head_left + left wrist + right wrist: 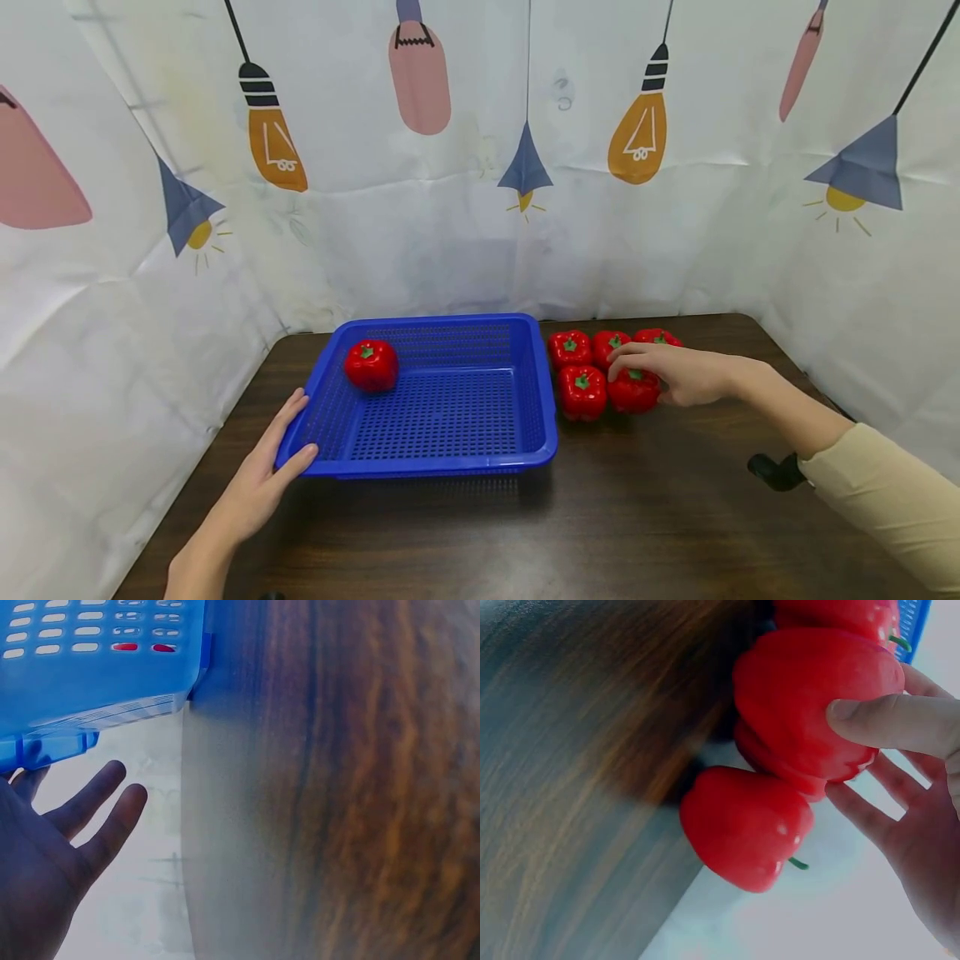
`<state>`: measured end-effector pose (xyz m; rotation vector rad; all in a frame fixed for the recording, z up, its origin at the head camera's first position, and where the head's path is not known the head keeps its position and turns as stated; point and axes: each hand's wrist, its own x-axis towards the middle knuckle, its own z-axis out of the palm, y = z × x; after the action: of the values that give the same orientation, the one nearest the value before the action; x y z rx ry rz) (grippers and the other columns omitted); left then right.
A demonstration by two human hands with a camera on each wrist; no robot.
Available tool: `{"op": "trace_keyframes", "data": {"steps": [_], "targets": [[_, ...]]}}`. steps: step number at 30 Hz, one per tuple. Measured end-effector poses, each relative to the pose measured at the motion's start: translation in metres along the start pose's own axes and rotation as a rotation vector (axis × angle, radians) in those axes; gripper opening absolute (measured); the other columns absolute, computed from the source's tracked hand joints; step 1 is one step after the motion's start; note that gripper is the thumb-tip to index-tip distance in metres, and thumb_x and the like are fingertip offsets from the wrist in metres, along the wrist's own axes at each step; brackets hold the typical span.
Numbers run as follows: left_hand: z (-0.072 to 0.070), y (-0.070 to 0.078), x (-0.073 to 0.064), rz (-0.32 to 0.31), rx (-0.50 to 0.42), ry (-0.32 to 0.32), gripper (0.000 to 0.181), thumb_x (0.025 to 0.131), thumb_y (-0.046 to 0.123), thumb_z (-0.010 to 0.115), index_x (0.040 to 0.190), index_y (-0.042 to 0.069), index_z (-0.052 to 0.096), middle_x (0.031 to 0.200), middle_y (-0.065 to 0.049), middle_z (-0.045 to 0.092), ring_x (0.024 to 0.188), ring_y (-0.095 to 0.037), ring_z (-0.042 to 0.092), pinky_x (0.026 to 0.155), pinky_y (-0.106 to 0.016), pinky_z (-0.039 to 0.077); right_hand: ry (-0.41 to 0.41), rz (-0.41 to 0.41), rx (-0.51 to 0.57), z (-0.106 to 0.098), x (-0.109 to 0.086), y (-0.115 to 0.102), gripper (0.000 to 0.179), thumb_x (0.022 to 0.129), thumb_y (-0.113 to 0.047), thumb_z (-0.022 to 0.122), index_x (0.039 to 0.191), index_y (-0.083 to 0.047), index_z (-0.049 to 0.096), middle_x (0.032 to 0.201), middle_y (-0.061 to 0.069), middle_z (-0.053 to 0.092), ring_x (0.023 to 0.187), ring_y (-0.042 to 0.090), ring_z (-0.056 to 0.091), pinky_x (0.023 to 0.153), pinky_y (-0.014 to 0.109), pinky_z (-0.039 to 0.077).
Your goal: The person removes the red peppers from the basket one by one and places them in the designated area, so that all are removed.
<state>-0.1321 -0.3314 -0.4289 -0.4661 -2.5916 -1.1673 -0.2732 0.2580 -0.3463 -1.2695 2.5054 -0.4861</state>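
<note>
My left hand [258, 479] rests at the front left corner of a blue plastic basket [427, 467], with the thumb on its rim. In the left wrist view that hand's fingers [116, 825] are straight and spread below the rim. One red bell pepper [371, 367] with a green stem sits at the back left inside the basket. To the basket's right, my right hand [686, 375] holds another red bell pepper [634, 395] from above. The right wrist view shows the thumb pressed to this pepper's [802, 690] side and the fingers round its far side.
Several more red bell peppers, such as the front left one [582, 393], cluster close beside the held one, right of the basket. A black object [776, 472] lies near the right sleeve. A patterned white curtain [465, 242] encloses the dark wooden table [600, 517].
</note>
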Motion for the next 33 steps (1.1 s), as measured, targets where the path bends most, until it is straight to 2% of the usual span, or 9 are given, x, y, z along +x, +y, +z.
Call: {"op": "trace_keyframes", "data": {"steps": [4,8,14,18,24,28,33], "targets": [[0.000,0.000,0.001,0.001,-0.001,-0.003,0.068,0.104,0.010,0.058,0.164,0.016,0.025,0.170,-0.004,0.015,0.149,-0.002,0.015,0.106,-0.005,0.016,0.008,0.005,-0.026,0.004,-0.001,0.002,0.068,0.076,0.024,0.059,0.128,-0.021,0.060,0.150,0.009,0.047,0.136,0.035,0.042,0.078,0.033,0.054],[0.000,-0.001,0.001,-0.003,0.004,-0.002,0.068,0.104,0.011,0.058,0.164,0.017,0.025,0.170,-0.009,0.016,0.148,0.000,0.016,0.105,-0.004,0.016,0.016,-0.009,-0.043,0.008,0.000,0.003,0.070,0.075,0.025,0.059,0.127,-0.022,0.060,0.149,0.009,0.048,0.135,0.037,0.043,0.082,0.037,0.054],[-0.001,0.000,0.002,-0.003,0.014,0.005,0.068,0.104,0.011,0.059,0.164,0.018,0.027,0.170,-0.010,0.017,0.147,0.002,0.016,0.105,-0.005,0.016,0.034,-0.024,-0.081,0.012,0.000,0.005,0.069,0.077,0.023,0.060,0.129,-0.023,0.061,0.149,0.009,0.049,0.137,0.037,0.042,0.093,0.046,0.053],[-0.001,-0.001,0.002,-0.001,0.014,0.005,0.068,0.104,0.011,0.059,0.164,0.018,0.027,0.169,-0.014,0.017,0.148,0.001,0.016,0.105,-0.005,0.016,0.043,-0.028,-0.087,0.015,-0.001,0.007,0.069,0.077,0.023,0.061,0.130,-0.022,0.060,0.150,0.009,0.048,0.138,0.037,0.041,0.094,0.047,0.053],[-0.001,-0.001,0.001,-0.002,0.010,0.010,0.068,0.104,0.011,0.059,0.164,0.017,0.027,0.170,-0.009,0.017,0.147,0.001,0.017,0.105,-0.005,0.016,0.049,-0.020,-0.073,0.016,-0.001,0.007,0.071,0.078,0.023,0.060,0.132,-0.022,0.060,0.153,0.011,0.045,0.140,0.039,0.038,0.094,0.047,0.053],[-0.001,-0.001,0.002,0.005,0.010,0.016,0.068,0.103,0.010,0.059,0.163,0.016,0.028,0.169,-0.014,0.018,0.148,0.000,0.017,0.105,-0.005,0.016,0.064,-0.024,-0.087,0.016,-0.001,0.007,0.074,0.079,0.023,0.060,0.138,-0.021,0.059,0.155,0.012,0.044,0.140,0.039,0.037,0.096,0.050,0.052],[0.000,-0.002,0.001,0.009,0.006,0.014,0.068,0.104,0.009,0.058,0.163,0.016,0.027,0.170,-0.006,0.017,0.148,0.001,0.017,0.106,-0.005,0.016,0.074,-0.029,-0.099,0.016,-0.002,0.007,0.074,0.081,0.020,0.063,0.144,-0.018,0.056,0.155,0.011,0.044,0.140,0.036,0.038,0.096,0.048,0.052]]}}
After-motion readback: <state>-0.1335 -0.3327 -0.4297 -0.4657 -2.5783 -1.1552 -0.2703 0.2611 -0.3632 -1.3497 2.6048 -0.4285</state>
